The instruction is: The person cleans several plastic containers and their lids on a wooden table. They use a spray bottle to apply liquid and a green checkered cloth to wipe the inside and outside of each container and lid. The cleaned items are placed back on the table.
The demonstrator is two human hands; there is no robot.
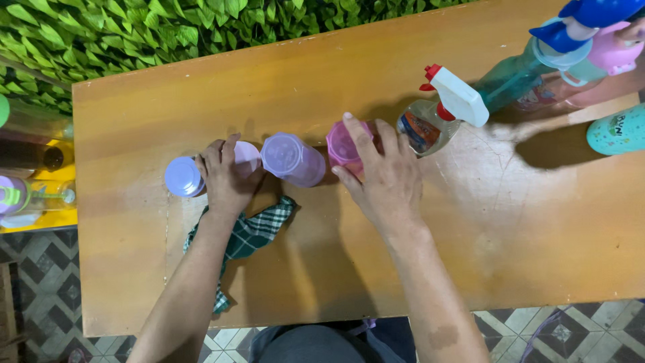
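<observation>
My left hand [227,176] rests on a pale lilac bottle [247,156] on the wooden table [537,222], with another lilac-capped bottle [183,177] just left of it. A purple-lidded bottle [293,158] stands between my hands. My right hand [381,176] wraps around a pink-lidded bottle [342,148]. A green checked cloth [252,235] lies under my left wrist.
A spray bottle with a white and red trigger [443,111] stands right of my right hand. Teal and pink spray bottles with blue triggers [571,50] stand at the far right, beside a teal container [617,131]. Leafy green wall behind; more bottles on a yellow shelf [33,188] at left.
</observation>
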